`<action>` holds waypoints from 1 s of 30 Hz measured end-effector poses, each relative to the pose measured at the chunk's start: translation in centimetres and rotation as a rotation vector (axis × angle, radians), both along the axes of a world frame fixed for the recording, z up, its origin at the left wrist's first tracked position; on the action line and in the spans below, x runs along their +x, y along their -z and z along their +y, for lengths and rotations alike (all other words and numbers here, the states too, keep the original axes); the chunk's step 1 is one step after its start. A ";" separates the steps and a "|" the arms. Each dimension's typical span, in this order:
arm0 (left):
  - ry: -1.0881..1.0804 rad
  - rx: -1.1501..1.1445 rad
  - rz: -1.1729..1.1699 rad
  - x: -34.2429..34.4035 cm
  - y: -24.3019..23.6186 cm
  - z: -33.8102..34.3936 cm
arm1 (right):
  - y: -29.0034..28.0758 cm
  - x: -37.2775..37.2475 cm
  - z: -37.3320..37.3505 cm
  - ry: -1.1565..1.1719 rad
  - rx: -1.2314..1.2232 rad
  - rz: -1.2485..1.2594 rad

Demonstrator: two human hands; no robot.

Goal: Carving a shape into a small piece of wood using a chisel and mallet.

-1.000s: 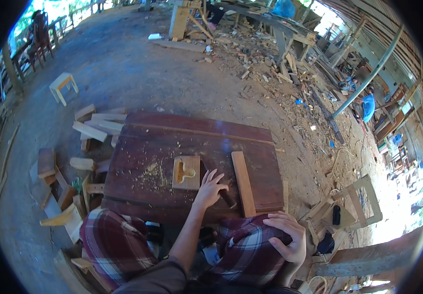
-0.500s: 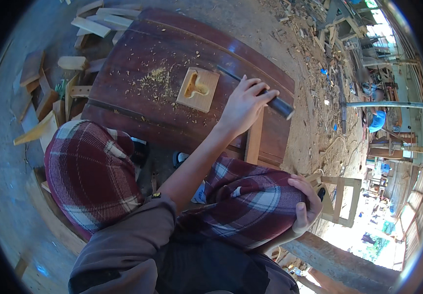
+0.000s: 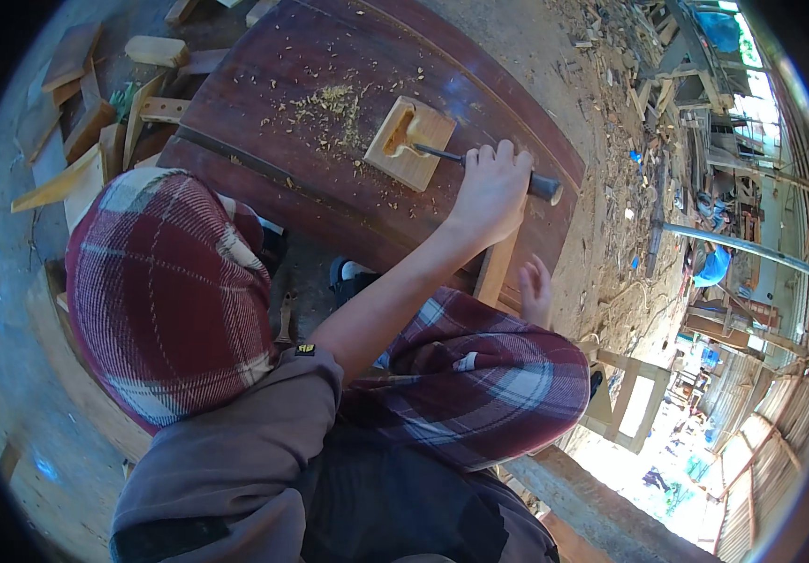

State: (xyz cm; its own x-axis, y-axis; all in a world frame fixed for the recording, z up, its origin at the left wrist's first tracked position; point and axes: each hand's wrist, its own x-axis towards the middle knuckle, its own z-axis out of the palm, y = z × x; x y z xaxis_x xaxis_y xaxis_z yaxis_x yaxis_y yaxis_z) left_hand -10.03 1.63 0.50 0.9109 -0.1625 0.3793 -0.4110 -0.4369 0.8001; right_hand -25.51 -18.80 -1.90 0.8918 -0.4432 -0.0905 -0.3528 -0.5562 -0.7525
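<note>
My left hand [image 3: 493,192] is wrapped round the dark handle of a chisel [image 3: 543,188]. The chisel slants low over the bench, its thin metal tip at the edge of the recess in a small pale wooden block [image 3: 428,159]. The block lies on a dark reddish-brown wooden panel [image 3: 329,178], and its recess has a curved, branching outline. My right hand [image 3: 536,293] is raised beyond my right knee, fingers apart and holding nothing I can see; the knee hides its lower part. Beside it a plain wooden bar [image 3: 496,267] rests against the panel's near edge, partly covered by my left hand.
Wood shavings [image 3: 329,105] are scattered over the panel left of the block. Wood offcuts [image 3: 95,131] pile up on the left. A wooden frame [image 3: 631,399] stands at the right, near a thick beam [image 3: 601,507]. Scrap wood litters the ground at the far right.
My left hand has brought the chisel's tip down from beyond the block to its recess. My right hand has left my knee and moved forward toward the wooden bar. The view has shifted slightly.
</note>
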 end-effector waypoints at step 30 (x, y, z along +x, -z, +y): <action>0.214 -0.092 -0.087 1.6 -1.0 0.3 | 6.8 0.9 2.0 -0.065 -0.517 0.245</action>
State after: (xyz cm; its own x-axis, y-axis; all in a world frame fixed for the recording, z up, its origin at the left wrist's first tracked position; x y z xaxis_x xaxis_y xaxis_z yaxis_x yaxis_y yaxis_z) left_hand -8.47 1.88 1.47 0.8226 -0.3099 0.4767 -0.5555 -0.2595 0.7900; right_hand -24.60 -16.79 -8.73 0.8989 -0.4299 -0.0840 -0.4355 -0.8563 -0.2778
